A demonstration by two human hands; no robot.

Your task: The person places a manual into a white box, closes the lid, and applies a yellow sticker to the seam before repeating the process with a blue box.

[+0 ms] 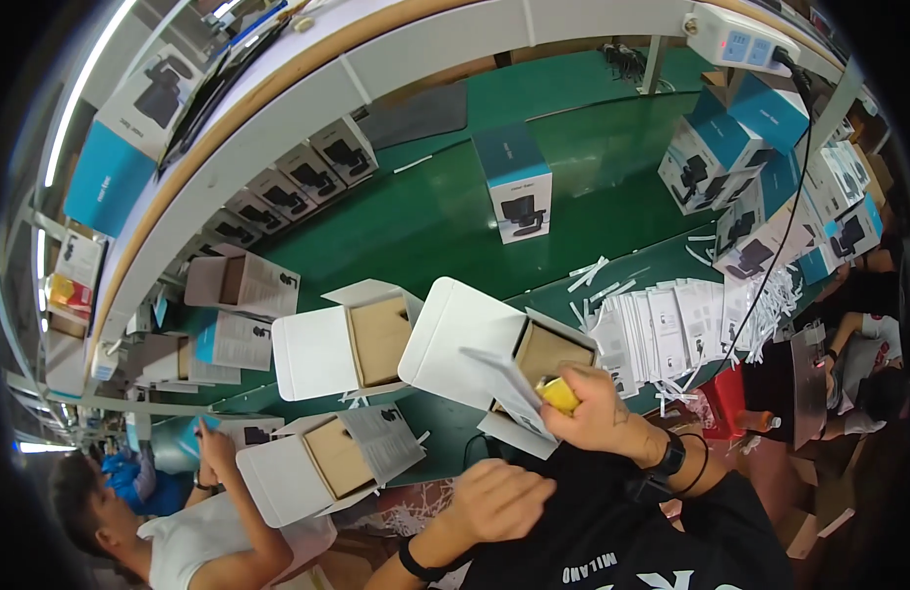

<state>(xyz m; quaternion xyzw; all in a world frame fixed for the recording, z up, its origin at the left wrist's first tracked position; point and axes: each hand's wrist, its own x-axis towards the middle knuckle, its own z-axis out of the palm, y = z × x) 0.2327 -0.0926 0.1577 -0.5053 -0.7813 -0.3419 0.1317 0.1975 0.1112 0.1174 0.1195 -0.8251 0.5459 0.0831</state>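
My right hand [595, 408] is closed round a small yellow object [558, 395] with a dark part at its top; its exact kind does not show. It is held over the near side of an open white carton [461, 329], by a blurred white panel that may be a flap or a sheet. Brown cardboard [548, 354] fills the carton's mouth. Lower and to the left, my left hand [499, 500] hovers in front of my dark shirt with its fingers curled. Whatever it may hold is hidden.
Two more open cartons [312, 359] [283, 477] stand to the left. A closed blue-and-white box [514, 187] stands on the green table [416, 231]. Folded leaflets [662, 329] and paper strips lie right. Stacked boxes [716, 157] stand beyond. A co-worker [209, 531] works at lower left.
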